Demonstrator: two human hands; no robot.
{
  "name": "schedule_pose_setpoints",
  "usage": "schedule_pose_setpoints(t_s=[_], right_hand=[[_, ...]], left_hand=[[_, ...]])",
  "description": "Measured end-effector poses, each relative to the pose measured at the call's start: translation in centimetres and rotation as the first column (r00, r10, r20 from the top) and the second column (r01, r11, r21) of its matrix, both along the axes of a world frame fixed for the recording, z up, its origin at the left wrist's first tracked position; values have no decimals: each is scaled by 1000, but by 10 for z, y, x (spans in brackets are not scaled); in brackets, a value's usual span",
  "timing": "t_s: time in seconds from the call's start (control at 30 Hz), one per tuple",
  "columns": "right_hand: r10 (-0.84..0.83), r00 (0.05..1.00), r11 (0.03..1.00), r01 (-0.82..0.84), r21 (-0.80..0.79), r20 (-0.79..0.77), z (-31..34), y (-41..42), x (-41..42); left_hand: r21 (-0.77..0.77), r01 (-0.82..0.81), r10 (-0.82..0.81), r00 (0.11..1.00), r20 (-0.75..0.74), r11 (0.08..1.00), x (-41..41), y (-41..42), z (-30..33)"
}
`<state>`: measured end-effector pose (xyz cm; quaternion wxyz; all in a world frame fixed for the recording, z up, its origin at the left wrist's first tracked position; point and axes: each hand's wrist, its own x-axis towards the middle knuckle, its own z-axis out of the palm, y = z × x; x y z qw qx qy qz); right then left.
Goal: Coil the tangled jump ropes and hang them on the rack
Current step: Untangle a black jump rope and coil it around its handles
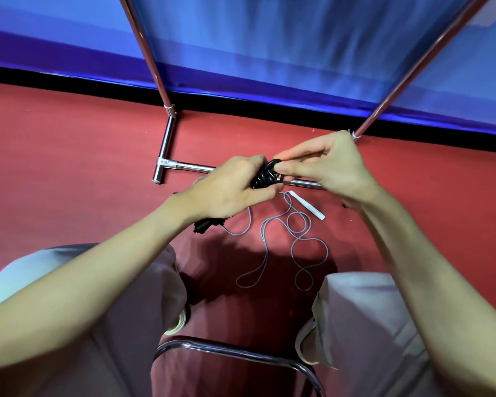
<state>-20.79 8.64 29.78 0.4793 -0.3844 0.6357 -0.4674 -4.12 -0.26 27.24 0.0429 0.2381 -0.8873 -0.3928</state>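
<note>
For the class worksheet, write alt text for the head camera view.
Two hands hold a coiled black rope: the left hand grips the bundle and the right hand pinches its top. Below, a grey rope with a white handle lies loose on the red floor, before a metal rack.

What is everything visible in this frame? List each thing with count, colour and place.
black jump rope: one, black, coiled, held between both hands above the rack's base bar
grey jump rope: one, grey cord with a white handle, loose in loops on the floor
rack: one, chrome tubes, standing ahead on the floor
floor: red
wall: blue, behind the rack
chair frame: one, chrome, bottom centre
left hand: grips the black coil
right hand: pinches the coil's top
</note>
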Motion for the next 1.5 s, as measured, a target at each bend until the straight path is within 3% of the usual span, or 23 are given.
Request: schedule_pose_setpoints(t_s=[0.1, 0.27, 0.5, 0.57, 0.63, 0.7, 0.9, 1.0, 1.13, 1.23, 1.4, 1.5], right_hand=[[79, 994, 997, -79, -3, 76, 1, 3, -5], [41, 999, 995, -39, -88, 23, -4, -1, -2], [3, 1000, 980, -9, -198, -30, -12, -4, -1], [-49, 996, 972, 32, -231, -69, -13, -7, 2], [-95, 991, 959, 65, -277, -96, -12, -9, 4], [-142, 983, 942, 97, -322, -119, -9, -9, 6], [-228, 967, 910, 170, -379, -113, 11, -9, 12], [-270, 953, 889, 193, -415, -135, 30, 4, 28], [-142, 966, 953, 75, -294, -214, 63, 14, 45], [-102, 942, 955, 3, -297, -319, 103, 23, 49], [-67, 909, 945, -75, -319, -411, 167, 31, 48], [-118, 899, 919, -62, -388, -421, 200, 36, 58]], left_hand=[[68, 2, 0, 1000, -22, 998, 2, 0, 5], [118, -31, 37, 998, -53, 992, -1, 0, 11], [417, -169, 209, 977, -50, 893, -7, 4, 18], [627, -201, 280, 960, -28, 752, -9, 3, 20], [829, -224, 393, 920, 6, 512, -13, 1, 22], [862, -243, 479, 878, 0, 445, -18, 0, 22], [689, -248, 471, 869, -152, 681, -19, 6, 44], [608, -244, 470, 849, -243, 756, -13, 19, 62], [568, -301, 521, 808, -276, 766, -11, 24, 89], [528, -329, 519, 813, -263, 783, -13, 22, 126], [797, -183, 608, 747, -268, 576, -19, 32, 207], [761, -155, 599, 721, -348, 629, -19, 43, 252]])
